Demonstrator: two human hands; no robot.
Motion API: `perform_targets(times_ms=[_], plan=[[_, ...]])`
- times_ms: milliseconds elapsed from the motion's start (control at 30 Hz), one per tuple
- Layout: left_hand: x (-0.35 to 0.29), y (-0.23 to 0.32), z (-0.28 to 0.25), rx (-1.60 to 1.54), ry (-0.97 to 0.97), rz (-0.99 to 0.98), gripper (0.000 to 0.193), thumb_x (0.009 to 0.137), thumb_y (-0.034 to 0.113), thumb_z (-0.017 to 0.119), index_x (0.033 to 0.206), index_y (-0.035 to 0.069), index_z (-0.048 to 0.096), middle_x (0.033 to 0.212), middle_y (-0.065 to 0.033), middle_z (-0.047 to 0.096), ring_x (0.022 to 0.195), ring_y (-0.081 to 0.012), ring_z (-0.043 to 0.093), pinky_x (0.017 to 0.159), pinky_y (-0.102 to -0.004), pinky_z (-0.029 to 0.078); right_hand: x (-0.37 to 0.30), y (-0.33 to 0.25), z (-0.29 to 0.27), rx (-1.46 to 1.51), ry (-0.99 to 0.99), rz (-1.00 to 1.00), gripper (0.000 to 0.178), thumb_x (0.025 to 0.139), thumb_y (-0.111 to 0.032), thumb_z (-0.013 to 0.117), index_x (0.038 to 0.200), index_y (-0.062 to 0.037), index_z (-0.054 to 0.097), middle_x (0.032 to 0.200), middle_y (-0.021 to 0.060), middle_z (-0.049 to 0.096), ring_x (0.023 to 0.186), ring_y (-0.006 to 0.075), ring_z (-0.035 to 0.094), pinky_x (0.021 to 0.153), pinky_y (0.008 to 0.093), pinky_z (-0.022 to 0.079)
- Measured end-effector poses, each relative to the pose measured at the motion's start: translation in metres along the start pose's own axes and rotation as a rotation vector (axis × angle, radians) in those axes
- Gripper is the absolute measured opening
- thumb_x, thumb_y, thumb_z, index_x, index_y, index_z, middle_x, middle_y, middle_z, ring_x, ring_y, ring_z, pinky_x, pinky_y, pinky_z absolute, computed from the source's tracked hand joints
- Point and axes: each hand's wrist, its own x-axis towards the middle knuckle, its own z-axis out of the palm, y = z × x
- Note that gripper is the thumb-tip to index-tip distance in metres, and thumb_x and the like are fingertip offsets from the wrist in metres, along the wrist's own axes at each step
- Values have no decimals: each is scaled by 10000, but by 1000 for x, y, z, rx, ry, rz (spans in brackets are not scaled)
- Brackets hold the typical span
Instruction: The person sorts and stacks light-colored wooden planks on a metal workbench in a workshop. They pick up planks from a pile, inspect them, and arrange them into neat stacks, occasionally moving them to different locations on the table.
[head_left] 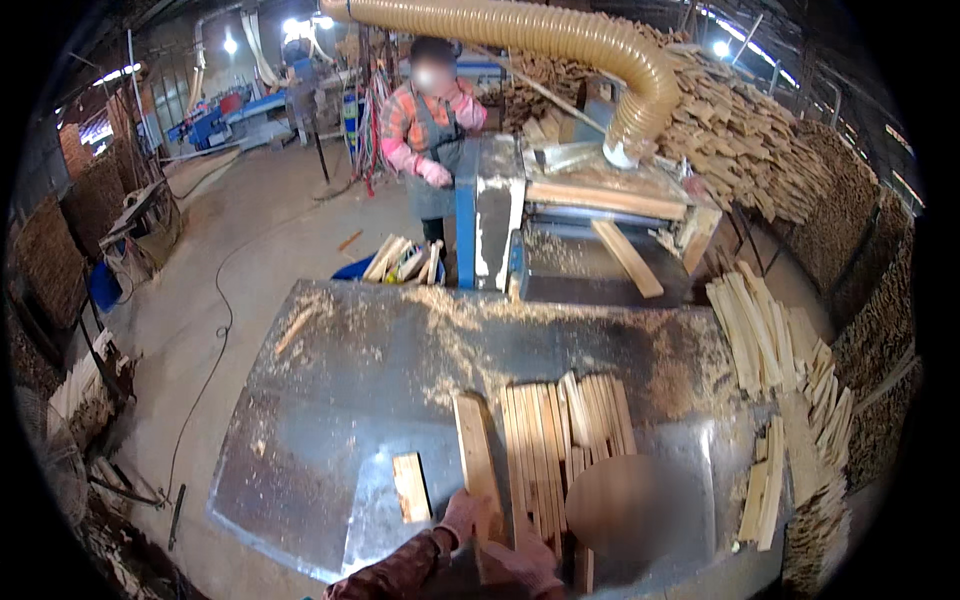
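Note:
A long wooden board [474, 445] lies on the metal table, its near end between my two hands. My left hand [461, 517] grips the board's left edge with gloved fingers closed around it. My right hand [528, 562] reaches across the near end from the right, its fingers closed on the board there. Right beside the board is a row of narrow wooden strips [530, 460] packed side by side, some tilted up at the far end. A short wood piece [410, 488] rests apart, left of my left hand. A round blurred patch covers the table's near right part.
Sawdust litters the table [330, 400]. Beyond it stands a planing machine [490, 225] with a board [627, 258] on its bed and a tan hose [520, 22] above. A co-worker [425, 140] stands left of it. Loose strips [745, 330] lie at the right edge.

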Motion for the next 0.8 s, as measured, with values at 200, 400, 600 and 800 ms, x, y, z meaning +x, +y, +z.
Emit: perform_targets(times_ms=[200,400,600,800], plan=[[-76,50,-9,-1098,15,-262,568,956,368,618,1414,105,407,1108,-61,624,1002,-189,620,852,-375,529,-25,-7,25,353,-115,163,685,859,-313,705,1446,-81,439,1207,148,658,1072,294,642,906,393,504],[-103,39,24,-1147,28,-390,542,924,199,663,1400,49,452,1197,-98,625,1026,-229,633,867,-335,543,-52,38,16,1144,-222,410,340,940,-181,578,1239,-23,614,1015,82,670,898,184,645,798,320,533],[-108,22,23,-1266,95,-320,390,906,128,655,1259,-24,587,1115,-106,679,1028,-212,654,908,-321,530,-56,106,35,551,-60,-172,241,959,-161,551,1089,3,671,963,84,680,908,193,652,816,340,529],[-114,-41,11,-902,338,-232,287,949,171,587,1173,6,654,1025,-112,720,889,-187,680,778,-300,551,-67,95,7,980,-234,256,279,956,-171,582,1146,19,653,1032,58,699,989,144,642,845,311,515]])
